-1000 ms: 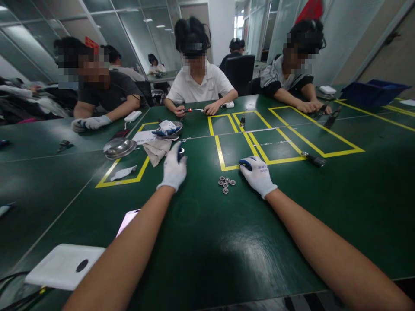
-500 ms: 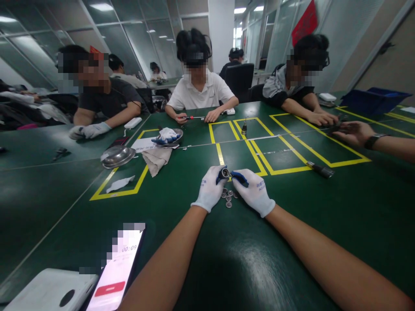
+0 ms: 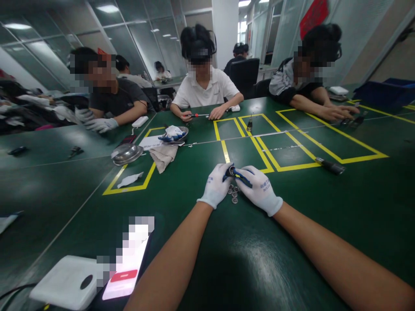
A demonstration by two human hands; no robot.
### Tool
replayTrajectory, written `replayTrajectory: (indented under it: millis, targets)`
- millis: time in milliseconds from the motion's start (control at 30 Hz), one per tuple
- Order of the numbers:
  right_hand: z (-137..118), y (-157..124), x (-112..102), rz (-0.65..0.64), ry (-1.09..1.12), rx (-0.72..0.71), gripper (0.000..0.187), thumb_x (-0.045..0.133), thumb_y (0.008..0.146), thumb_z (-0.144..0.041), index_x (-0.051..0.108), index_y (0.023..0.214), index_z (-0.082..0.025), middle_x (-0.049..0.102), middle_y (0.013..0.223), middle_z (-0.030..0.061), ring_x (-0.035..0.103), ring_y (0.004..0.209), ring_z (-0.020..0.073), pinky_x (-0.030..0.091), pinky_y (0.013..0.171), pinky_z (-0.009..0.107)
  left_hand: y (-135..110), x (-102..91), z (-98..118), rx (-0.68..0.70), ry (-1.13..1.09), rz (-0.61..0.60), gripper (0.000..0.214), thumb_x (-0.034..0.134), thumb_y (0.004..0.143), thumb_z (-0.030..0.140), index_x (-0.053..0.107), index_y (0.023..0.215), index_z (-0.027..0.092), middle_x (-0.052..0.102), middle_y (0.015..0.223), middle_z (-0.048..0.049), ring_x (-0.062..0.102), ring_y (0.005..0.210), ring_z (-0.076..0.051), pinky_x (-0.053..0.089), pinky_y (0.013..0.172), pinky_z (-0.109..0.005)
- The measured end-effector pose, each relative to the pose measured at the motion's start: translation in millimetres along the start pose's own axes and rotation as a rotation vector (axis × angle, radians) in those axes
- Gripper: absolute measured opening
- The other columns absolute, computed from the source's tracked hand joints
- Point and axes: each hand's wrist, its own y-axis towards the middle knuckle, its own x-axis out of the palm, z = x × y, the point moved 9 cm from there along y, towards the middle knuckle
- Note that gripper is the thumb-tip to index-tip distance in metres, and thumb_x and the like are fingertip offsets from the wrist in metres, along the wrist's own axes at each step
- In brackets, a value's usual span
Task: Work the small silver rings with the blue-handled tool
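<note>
My left hand (image 3: pixel 214 185), in a white glove with blue fingers, is closed around a dark cylindrical part (image 3: pixel 231 171) whose round metal-rimmed end faces me. My right hand (image 3: pixel 262 188), gloved alike, has its fingers pinched together right at that opening. Whatever lies between those fingertips is too small or hidden to make out. Just below the hands, several small round metal pieces like little gears or bearings (image 3: pixel 234 200) lie on the green table, partly covered by the gloves.
A phone (image 3: pixel 125 276) and a white device (image 3: pixel 65 283) lie front left. Further off are a metal lid (image 3: pixel 127 153), a cloth (image 3: pixel 164 158), a bowl (image 3: pixel 182 137) with gloves, and a black tool (image 3: pixel 330 166). Co-workers sit opposite; a blue bin (image 3: pixel 385 96) stands right.
My right fingertips have moved in against the cylinder's opening. The bare arm with a dark wristband at the right has left the view. The left co-worker's gloved hands have shifted.
</note>
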Motion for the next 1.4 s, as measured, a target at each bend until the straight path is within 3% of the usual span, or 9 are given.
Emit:
replayTrajectory:
  millis: [400, 733, 967, 1233, 1300, 1400]
  targets:
    - [-4, -2, 8, -0.086, 0.013, -0.003, 0.036, 0.057, 0.097, -0.029, 0.066, 0.132, -0.022, 0.066, 0.106, 0.0101, 0.065, 0.096, 0.0254, 0.055, 0.083, 0.039, -2, -3.9, -2, -0.011, -0.01, 0.022, 0.041, 0.063, 0.088, 0.011, 0.063, 0.128, 0.02, 0.066, 0.123, -0.0099, 0.063, 0.118, -0.024, 0.05, 0.109, -0.041]
    - [-4, 0, 10, -0.136, 0.049, 0.061, 0.027, 0.057, 0.096, -0.027, 0.07, 0.119, -0.023, 0.067, 0.098, 0.0072, 0.066, 0.088, 0.023, 0.055, 0.078, 0.035, -2, 0.8, 0, 0.011, 0.015, -0.015, 0.041, 0.059, 0.088, 0.008, 0.063, 0.127, 0.021, 0.065, 0.123, -0.0097, 0.062, 0.12, -0.024, 0.049, 0.11, -0.042]
    - [8, 3, -9, 0.083, 0.169, 0.184, 0.035, 0.069, 0.09, -0.038, 0.064, 0.121, -0.021, 0.067, 0.113, 0.0102, 0.065, 0.107, 0.0277, 0.054, 0.096, 0.043, -2, 4.4, 4, -0.002, 0.017, -0.004, 0.05, 0.057, 0.083, 0.004, 0.062, 0.13, 0.02, 0.063, 0.125, -0.0108, 0.061, 0.121, -0.025, 0.049, 0.112, -0.042]
    - [29, 3, 7, -0.007, 0.315, 0.31, 0.038, 0.059, 0.095, -0.039, 0.061, 0.13, -0.023, 0.071, 0.122, 0.0089, 0.068, 0.111, 0.0269, 0.053, 0.099, 0.043, 6, 15.0, 24, 0.006, 0.077, 0.074, 0.072, 0.06, 0.08, 0.006, 0.045, 0.149, 0.02, 0.039, 0.15, -0.0172, 0.046, 0.141, -0.032, 0.043, 0.12, -0.047]
    - [33, 1, 7, -0.014, 0.324, 0.35, 0.038, 0.061, 0.094, -0.038, 0.062, 0.129, -0.023, 0.072, 0.12, 0.0083, 0.069, 0.109, 0.0267, 0.054, 0.097, 0.043, 8, 19.9, 23, -0.005, 0.075, 0.045, 0.071, 0.06, 0.08, 0.006, 0.045, 0.149, 0.018, 0.04, 0.149, -0.0185, 0.047, 0.139, -0.032, 0.042, 0.12, -0.047]
    - [37, -1, 6, -0.02, 0.305, 0.402, 0.04, 0.062, 0.092, -0.039, 0.063, 0.128, -0.022, 0.073, 0.118, 0.0087, 0.07, 0.108, 0.0271, 0.054, 0.096, 0.043, 12, 25.6, 19, -0.019, 0.15, -0.094, 0.074, 0.065, 0.081, 0.012, 0.041, 0.151, 0.018, 0.042, 0.149, -0.0194, 0.048, 0.139, -0.034, 0.044, 0.118, -0.047]
